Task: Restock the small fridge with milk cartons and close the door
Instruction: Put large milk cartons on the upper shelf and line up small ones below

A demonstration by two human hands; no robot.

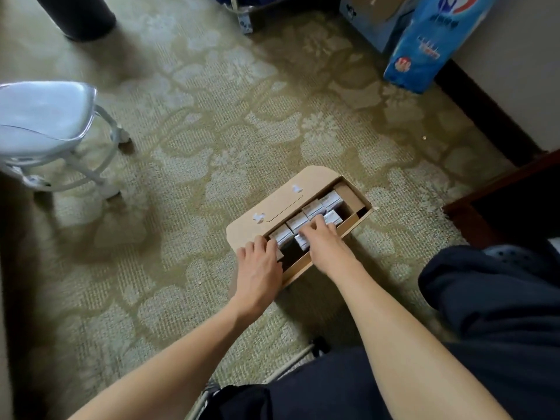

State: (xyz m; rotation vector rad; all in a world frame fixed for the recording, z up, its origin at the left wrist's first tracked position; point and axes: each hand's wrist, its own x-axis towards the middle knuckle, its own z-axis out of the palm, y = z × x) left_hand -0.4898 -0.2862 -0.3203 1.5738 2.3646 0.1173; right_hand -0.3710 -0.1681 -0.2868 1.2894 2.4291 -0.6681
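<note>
An open cardboard box lies on the carpet, its flap folded back to the left. Several small white milk cartons stand in rows inside it. My left hand rests on the box's near-left corner, its fingertips over the edge by the nearest carton. My right hand reaches into the box, fingers curled over the tops of the cartons in the front row. Whether it grips one I cannot tell, since the hand hides them. The fridge is not in view.
A clear plastic stool with a metal frame stands at the left. A blue package leans against the wall at the back right. Dark wooden furniture is at the right edge. My knees in dark trousers are at the lower right.
</note>
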